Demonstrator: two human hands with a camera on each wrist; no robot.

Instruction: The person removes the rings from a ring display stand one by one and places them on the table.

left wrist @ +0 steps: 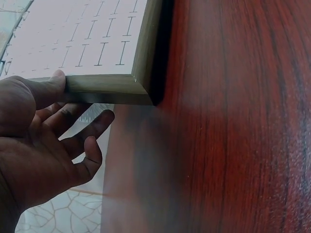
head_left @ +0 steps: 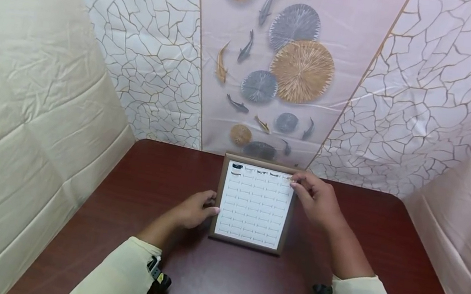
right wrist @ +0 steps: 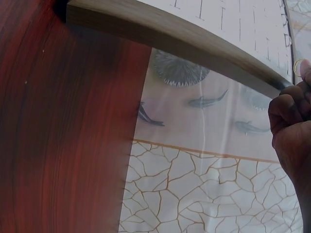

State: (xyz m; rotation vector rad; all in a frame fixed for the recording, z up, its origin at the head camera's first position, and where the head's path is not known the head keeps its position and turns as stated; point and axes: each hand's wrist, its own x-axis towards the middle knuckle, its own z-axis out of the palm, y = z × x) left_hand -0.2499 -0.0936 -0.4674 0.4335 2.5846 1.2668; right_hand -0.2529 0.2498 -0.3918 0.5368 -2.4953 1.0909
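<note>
A wood-framed white board [head_left: 254,210] with rows of small black I-shaped marks stands tilted on the table. Along its top row sit several small dark pieces [head_left: 262,173], and one more lies at the left of the second row. My left hand [head_left: 196,209] grips the board's left edge, thumb on the front of the frame [left wrist: 104,87] and some fingers behind it. At the upper right corner, my right hand [head_left: 320,199] pinches a thin gold-coloured ring-shaped piece [right wrist: 298,67] against or just off the board; contact cannot be told.
The dark red wooden table [head_left: 234,287] carries the board near its back edge. Behind hangs a patterned sheet [head_left: 253,119] with fish and round shapes. Pale cloth [head_left: 41,114] walls in the left side, with similar cloth [head_left: 470,210] on the right.
</note>
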